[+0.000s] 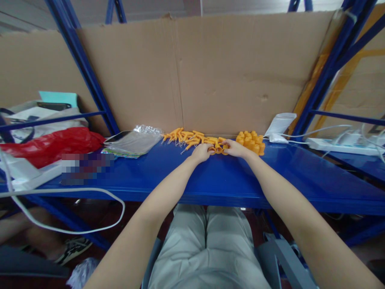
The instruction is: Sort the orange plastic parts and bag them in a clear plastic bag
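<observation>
Both my hands reach to the back of a blue metal shelf [210, 176]. My left hand [202, 153] and my right hand [236, 148] are closed, pinching small orange plastic pieces [219, 149] between them. A scattered row of orange stick-shaped parts with small metal chains [186, 137] lies just left of my hands. A cluster of orange cap-shaped parts [251, 142] sits just right of my right hand. The exact piece in each hand is too small to name.
A cardboard sheet [210, 72] backs the shelf. At left lie clear plastic bags [135, 140], a phone [116, 137] and a red bag [51, 146]. A white pouch [279, 124], cables and a power strip [343, 146] lie at right. A white cable [75, 228] hangs below.
</observation>
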`<action>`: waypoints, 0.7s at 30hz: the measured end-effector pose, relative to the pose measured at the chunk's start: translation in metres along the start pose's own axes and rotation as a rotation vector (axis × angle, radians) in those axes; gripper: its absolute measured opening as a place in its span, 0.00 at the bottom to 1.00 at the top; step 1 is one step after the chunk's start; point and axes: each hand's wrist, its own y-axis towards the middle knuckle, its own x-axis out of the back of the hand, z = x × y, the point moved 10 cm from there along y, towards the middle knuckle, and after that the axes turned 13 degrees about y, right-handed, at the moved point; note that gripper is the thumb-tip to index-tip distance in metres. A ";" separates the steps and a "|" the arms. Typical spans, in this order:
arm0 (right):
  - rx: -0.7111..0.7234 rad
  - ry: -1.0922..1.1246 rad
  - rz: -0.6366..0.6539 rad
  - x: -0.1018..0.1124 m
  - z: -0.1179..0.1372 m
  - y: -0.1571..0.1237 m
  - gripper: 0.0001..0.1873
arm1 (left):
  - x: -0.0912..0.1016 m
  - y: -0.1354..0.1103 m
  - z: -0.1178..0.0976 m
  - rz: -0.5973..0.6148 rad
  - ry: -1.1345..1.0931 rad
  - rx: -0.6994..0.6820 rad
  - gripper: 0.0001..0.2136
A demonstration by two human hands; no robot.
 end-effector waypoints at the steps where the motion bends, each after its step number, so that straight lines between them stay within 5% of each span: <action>1: 0.007 0.006 -0.002 0.000 0.000 0.000 0.28 | -0.001 0.000 0.002 -0.003 0.001 0.014 0.14; 12: 0.163 -0.129 0.010 -0.006 0.010 -0.002 0.27 | -0.011 0.006 0.024 -0.030 0.050 0.076 0.25; 21: 0.207 -0.167 0.092 -0.014 0.020 -0.003 0.31 | -0.033 0.003 0.049 0.202 0.130 0.145 0.34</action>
